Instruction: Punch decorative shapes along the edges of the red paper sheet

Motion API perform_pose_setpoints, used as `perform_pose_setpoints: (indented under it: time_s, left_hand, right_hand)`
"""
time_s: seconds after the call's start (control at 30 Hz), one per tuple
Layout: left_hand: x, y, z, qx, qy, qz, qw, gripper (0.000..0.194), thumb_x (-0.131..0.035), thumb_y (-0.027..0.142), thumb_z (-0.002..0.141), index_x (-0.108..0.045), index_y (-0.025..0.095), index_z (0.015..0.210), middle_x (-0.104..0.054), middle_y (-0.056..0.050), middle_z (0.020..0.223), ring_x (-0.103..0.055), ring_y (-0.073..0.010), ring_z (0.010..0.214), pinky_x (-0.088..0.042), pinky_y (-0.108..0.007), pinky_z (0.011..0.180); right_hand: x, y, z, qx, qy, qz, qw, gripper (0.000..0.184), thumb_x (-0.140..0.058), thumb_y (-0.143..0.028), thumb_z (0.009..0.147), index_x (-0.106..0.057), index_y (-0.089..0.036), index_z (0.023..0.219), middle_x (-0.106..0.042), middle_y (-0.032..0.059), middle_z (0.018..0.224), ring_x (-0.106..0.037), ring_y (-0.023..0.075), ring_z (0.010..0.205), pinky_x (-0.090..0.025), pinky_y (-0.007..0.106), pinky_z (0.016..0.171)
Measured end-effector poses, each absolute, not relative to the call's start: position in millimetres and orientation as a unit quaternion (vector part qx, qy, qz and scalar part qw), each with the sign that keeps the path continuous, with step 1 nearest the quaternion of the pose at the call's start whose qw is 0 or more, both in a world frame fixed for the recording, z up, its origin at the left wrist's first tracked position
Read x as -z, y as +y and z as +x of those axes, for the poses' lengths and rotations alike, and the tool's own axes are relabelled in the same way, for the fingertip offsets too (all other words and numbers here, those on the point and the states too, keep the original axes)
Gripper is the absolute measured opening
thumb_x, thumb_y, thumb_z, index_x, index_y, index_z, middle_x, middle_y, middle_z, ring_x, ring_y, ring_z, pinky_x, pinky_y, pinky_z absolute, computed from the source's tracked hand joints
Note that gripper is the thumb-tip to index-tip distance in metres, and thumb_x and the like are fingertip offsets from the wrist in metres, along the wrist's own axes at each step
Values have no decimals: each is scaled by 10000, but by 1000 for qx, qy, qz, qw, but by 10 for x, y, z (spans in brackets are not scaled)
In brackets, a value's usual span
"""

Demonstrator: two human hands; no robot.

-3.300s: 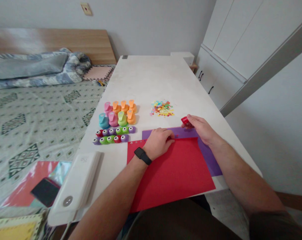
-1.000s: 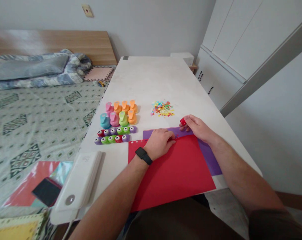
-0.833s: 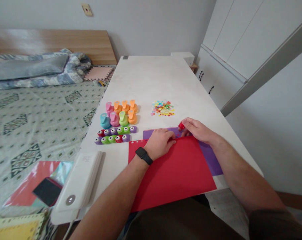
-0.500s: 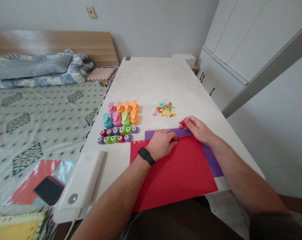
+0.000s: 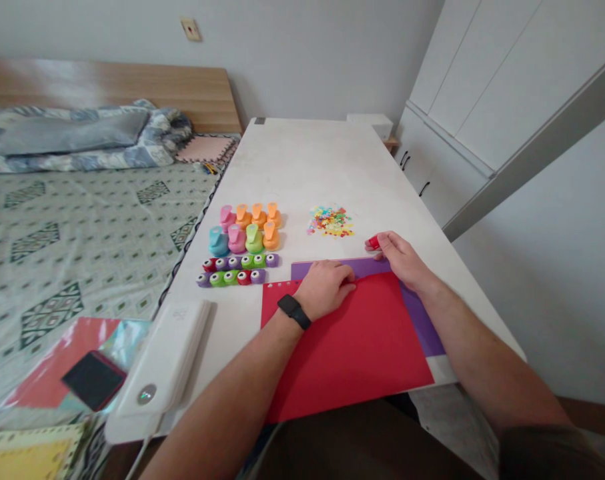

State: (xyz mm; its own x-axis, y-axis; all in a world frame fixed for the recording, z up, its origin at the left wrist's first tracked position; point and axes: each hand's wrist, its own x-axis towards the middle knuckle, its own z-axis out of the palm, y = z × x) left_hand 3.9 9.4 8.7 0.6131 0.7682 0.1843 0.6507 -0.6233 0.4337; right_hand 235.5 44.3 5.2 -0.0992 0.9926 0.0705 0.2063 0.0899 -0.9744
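Observation:
A sheet of red paper (image 5: 357, 340) lies over purple paper (image 5: 425, 320), with a few small punched holes along its top left edge. On that top edge rests my left hand (image 5: 327, 287), its fingers bent and closed on the red paper. Beyond the sheet's top right corner, my right hand (image 5: 402, 257) grips a small red craft punch (image 5: 374, 243) between thumb and fingers. The punch is apart from the paper. Its underside cannot be made out.
Small hole punches (image 5: 231, 277) and larger craft punches (image 5: 236, 238) stand in rows on the left of the white table (image 5: 302, 160). Coloured paper confetti (image 5: 331, 221) is heaped mid-table. A white device (image 5: 165, 357) with a cable lies at the near left; a phone (image 5: 93, 380) is beside it.
My right hand has shifted slightly right with the red craft punch, which has turned in the fingers. My left hand stays on the red paper. The view has moved a little.

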Motion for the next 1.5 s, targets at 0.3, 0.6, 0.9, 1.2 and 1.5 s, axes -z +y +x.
perform_pose_setpoints:
  time_s: [0.3, 0.6, 0.9, 1.2, 1.5]
  left_hand:
    - [-101, 82, 45, -178, 405, 883, 157, 102, -653, 300, 925, -691, 218, 972, -719, -50, 963, -661, -223, 928, -489, -356, 873]
    - [-92, 73, 52, -175, 413, 880, 155, 125, -664, 309, 912, -706, 220, 991, -724, -65, 980, -669, -238, 948, -500, -372, 887]
    - [-86, 77, 49, -178, 411, 881, 151, 138, -665, 322, 909, -702, 218, 990, -733, -66, 978, -676, -242, 943, -502, -376, 874]
    - [-74, 72, 53, -181, 413, 880, 147, 135, -666, 334, 909, -702, 219, 971, -729, -69, 970, -673, -246, 939, -501, -382, 878]
    - [-101, 39, 95, -168, 426, 878, 137, 147, -651, 328, 912, -696, 217, 997, -727, -79, 1003, -674, -262, 968, -504, -402, 894]
  right_hand:
    - [-16, 636, 2281, -506, -534, -511, 444, 505, -583, -688, 909, -653, -193, 981, -714, 105, 1091, -683, 225, 1051, -553, 296, 734]
    - [-11, 1014, 2180, -515, -546, -514, 415, 492, -605, -670, 908, -647, -182, 963, -716, 121, 1109, -702, 218, 1019, -563, 290, 729]
    - [-112, 995, 2201, -503, -540, -542, 402, 451, -590, -633, 938, -619, -183, 966, -728, 120, 1046, -732, 199, 900, -559, 272, 665]
    - [-88, 1043, 2050, -492, -555, -537, 402, 504, -588, -686, 909, -628, -186, 967, -720, 104, 1008, -699, 180, 848, -528, 262, 638]
    - [-495, 779, 1750, -530, -609, -452, 379, 525, -605, -696, 889, -693, -179, 920, -644, 37, 769, -565, 146, 682, -434, 258, 561]
